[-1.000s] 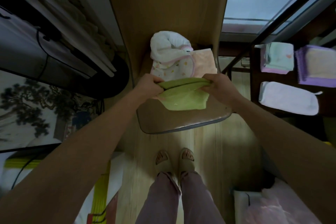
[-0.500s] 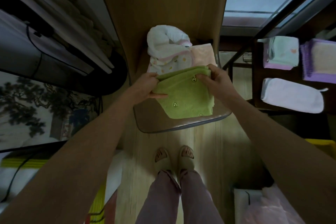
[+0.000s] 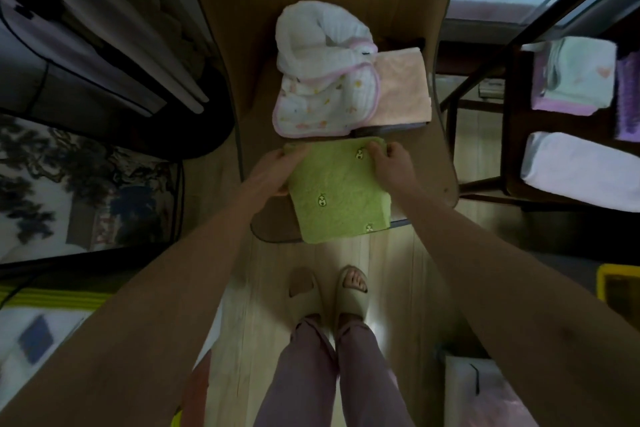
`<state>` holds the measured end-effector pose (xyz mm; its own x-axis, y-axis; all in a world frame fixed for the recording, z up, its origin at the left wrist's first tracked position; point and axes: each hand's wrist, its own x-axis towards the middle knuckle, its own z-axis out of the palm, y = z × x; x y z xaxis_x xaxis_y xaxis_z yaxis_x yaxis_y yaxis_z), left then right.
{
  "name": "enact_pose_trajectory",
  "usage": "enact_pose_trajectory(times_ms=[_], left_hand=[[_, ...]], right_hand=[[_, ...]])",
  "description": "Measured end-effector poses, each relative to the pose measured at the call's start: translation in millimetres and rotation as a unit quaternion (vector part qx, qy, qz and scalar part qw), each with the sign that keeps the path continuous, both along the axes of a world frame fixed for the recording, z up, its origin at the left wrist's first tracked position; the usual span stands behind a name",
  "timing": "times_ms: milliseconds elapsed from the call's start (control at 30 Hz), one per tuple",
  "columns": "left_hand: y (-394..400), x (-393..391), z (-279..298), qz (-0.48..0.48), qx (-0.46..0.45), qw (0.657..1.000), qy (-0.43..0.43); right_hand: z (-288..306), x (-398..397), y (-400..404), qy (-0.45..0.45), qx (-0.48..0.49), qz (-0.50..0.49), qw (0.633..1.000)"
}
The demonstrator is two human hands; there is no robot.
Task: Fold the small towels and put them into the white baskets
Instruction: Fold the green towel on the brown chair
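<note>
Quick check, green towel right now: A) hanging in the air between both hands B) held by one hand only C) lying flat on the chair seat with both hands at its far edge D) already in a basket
C: the green towel lies flat on the chair seat, its near edge overhanging, left hand and right hand at its far corners.

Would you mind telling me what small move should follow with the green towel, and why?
Probably fold it in half again: the green towel lies flat on the chair seat, overhanging its front edge, with the left hand and right hand at its far corners.
</note>
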<state>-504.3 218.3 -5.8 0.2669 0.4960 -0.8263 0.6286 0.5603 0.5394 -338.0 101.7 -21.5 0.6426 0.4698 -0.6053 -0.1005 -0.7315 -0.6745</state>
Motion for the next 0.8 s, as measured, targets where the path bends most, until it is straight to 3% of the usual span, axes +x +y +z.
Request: enact_pose_trajectory(times_ms=[133,267,400,467,567,700,800], left_hand=[[-17.2,-18.7,-48.9,-0.038,0.112,0.992,-0.044],[-26.2,-10.4,-71.2,0.003,0.202,0.977,-0.066],[-22.6,-8.3,-85.0,-0.028,0.32,0.946,-0.036],[-17.2,-6.2,-89.6,-0.028,0.327,0.944,-0.029],[-10.8,-5.1,-91.5,-0.028,0.307,0.95,-0.06],[-8.2,-14.7,-89.9,-0.027,0.283,0.956,-0.078],[-11.4,-13.3,-84.9,-0.028,0.286,0.955,-0.078]], right_hand=[[-34.1,-15.5,-8.5,0.04,-0.029,-0.014,0.999],[-51.7,-37.3,-18.6,-0.037,-0.016,0.038,0.998],[-57.8,-41.4,-14.6,-0.149,0.02,0.117,0.982],[-59.3,-37.6,-6.3,-0.152,0.013,0.111,0.982],[-57.7,-34.2,-2.9,-0.066,-0.038,0.031,0.997],[-54.5,-40.2,-24.1,0.052,-0.095,0.102,0.989],[-53.9,-46.7,-30.7,-0.008,-0.068,0.118,0.991]])
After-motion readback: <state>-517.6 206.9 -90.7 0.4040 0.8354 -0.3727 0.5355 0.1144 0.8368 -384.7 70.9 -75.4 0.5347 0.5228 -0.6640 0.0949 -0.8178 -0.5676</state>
